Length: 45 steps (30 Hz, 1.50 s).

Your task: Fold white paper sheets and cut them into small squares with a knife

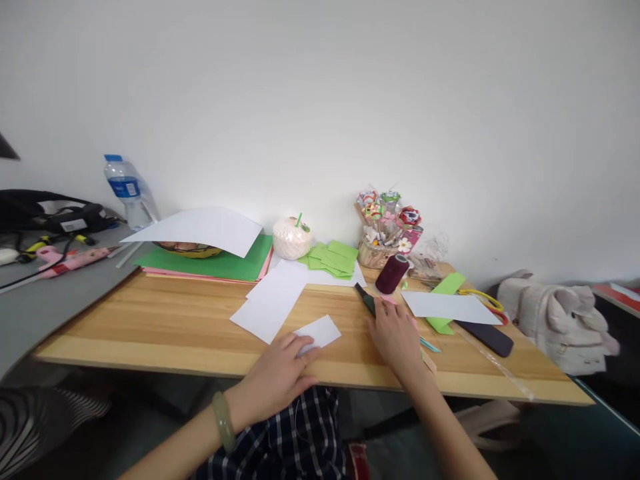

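My left hand (283,370) rests at the table's front edge, fingers laid over a small white piece of paper (323,331) and thumb apart. Beyond it lie longer white paper strips (277,300). My right hand (399,333) has its fingers curled over a slim dark green tool with a black end (367,298); the rest of the tool is hidden under the hand. A spool of maroon thread (393,273) stands just behind that hand. To its right, a white paper strip (450,307) lies across a bright green strip (445,325).
Green paper pieces (333,259) lie by a white round ornament (292,238). Paper flowers fill a basket (377,255) at the wall. Yellow-handled scissors (483,298) and a dark phone (490,338) lie right. Stacked coloured sheets (235,259), a bottle (127,193) and pink glue gun (75,260) are left.
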Available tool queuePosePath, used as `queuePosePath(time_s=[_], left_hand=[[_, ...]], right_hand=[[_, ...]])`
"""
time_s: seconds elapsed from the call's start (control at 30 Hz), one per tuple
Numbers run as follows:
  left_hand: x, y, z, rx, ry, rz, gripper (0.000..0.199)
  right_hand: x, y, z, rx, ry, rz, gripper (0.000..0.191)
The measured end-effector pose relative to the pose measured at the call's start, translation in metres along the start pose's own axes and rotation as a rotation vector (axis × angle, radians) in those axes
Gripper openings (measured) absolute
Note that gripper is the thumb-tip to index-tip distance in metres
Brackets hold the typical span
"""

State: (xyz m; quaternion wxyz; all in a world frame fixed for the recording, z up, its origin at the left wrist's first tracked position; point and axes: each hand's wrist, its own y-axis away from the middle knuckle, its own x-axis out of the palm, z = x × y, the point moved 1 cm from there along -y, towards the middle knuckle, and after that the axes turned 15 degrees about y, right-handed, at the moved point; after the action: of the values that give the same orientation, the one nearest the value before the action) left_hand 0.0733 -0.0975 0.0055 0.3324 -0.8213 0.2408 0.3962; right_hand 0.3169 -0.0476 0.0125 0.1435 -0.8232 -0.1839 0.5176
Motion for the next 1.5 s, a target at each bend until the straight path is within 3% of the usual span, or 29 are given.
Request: queuePosePath(time_s=[0.13, 0.23, 0.33, 0.47, 0.6, 0.73, 0.83, 0.93, 1.17, 1.5], left_hand=[[-0.003, -0.007, 0.012, 0.016, 0.077, -0.049, 0.036], [-0.01, -0.01, 0.025, 0.099, 0.053, 0.067, 0.045], [-0.016, -0.011, 0.032, 0.128, 0.022, 0.161, 0.044], [-0.019, -0.016, 0.033, 0.118, -0.05, 0.171, 0.035], [-0.02, -0.03, 0.037, 0.113, -0.066, 0.157, 0.04], [-0.023, -0.042, 0.039, 0.154, -0.045, 0.223, 0.04], [-0.024, -0.045, 0.038, 0.133, -0.088, 0.25, 0.033], [-0.021, -0.045, 0.039, 0.111, -0.115, 0.238, 0.027], [-0.008, -0.047, 0.047, 0.105, -0.121, 0.231, 0.028], [-0.004, -0.044, 0.046, 0.127, -0.134, 0.205, 0.033]], right_hand=[[0.01, -0.009, -0.008, 0.025, 0.067, 0.053, 0.029], [0.007, -0.012, -0.007, 0.029, 0.07, 0.037, 0.028], [-0.003, -0.012, -0.007, 0.047, 0.032, -0.01, 0.031], [-0.027, -0.006, -0.013, 0.061, -0.08, -0.063, 0.042], [-0.047, 0.023, -0.013, -0.096, -0.228, -0.069, 0.041], [-0.047, 0.074, -0.003, -0.274, -0.379, -0.05, 0.042], [-0.042, 0.106, 0.004, -0.327, -0.362, -0.052, 0.042], [-0.041, 0.12, 0.012, -0.366, -0.282, -0.105, 0.04], [-0.05, 0.119, 0.026, -0.402, -0.12, -0.136, 0.044], [-0.056, 0.116, 0.03, -0.357, -0.044, -0.109, 0.041]])
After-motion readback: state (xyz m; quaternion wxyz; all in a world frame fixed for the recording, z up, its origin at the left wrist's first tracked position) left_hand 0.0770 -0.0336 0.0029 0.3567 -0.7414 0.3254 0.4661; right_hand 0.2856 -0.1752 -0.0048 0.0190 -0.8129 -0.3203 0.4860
